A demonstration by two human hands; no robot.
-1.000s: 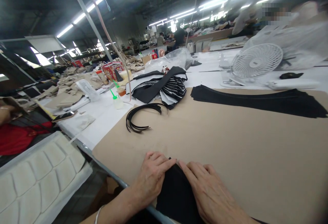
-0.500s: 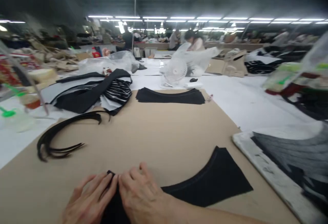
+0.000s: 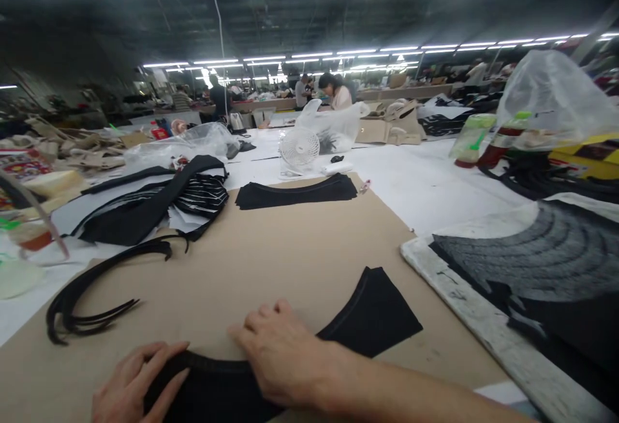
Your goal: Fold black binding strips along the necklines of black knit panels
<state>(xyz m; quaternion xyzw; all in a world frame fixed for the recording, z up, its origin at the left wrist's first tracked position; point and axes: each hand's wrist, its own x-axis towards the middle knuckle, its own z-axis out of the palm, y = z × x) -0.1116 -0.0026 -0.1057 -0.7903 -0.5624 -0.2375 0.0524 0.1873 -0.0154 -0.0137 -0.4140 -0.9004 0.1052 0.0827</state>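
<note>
As the head view has it, the left hand lies at lower left, thumb and fingers parted over one end of a black piece. I can't tell whether they pinch it. At bottom centre the right hand rests across the same piece, fingers bent; its grip is hidden from me. The piece curves along the bottom of the frame on brown card. Black strips lie at left, a dark stack at centre.
</note>
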